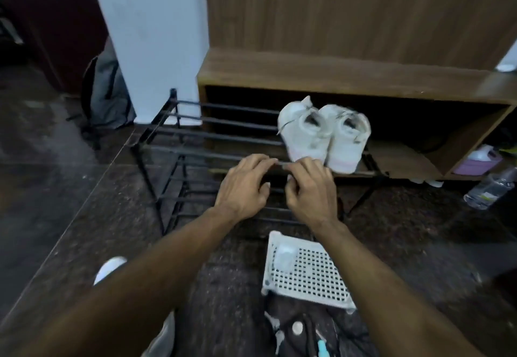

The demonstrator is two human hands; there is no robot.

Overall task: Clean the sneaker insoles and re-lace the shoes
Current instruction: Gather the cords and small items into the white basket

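At the bottom centre of the frame lies a dark bag or cloth (313,337) with a few small items on it, too blurred to name, apart from one turquoise-tipped tool. Just above it, on the speckled dark floor (223,286), sits a white perforated plastic tray (310,275) with a pale translucent object resting in its upper left corner. At lower left a white shoe toe (109,268) peeks out beside the left forearm. Both forearms run up from the bottom edge to the middle of the frame, where the left hand (243,186) and right hand (309,188) meet over the front rail of a black metal shoe rack (173,144). The fingers of both hands are curled downward at that rail, close together; whether they actually grip the bar or only rest on it I cannot tell through the motion blur. Just beyond the right hand, on the rack's top tier toward centre right, stands the pair of white sneakers (324,135), side by side and touching, heels toward the camera. Behind the rack is a low wooden cabinet (335,74) with an open dark shelf, and a wood-panelled wall above. At right, near the cabinet's end, a clear plastic bottle (489,188) lies tilted on the floor. At upper left a white pillar (151,34) rises, with a grey backpack (106,96) leaning beside it.
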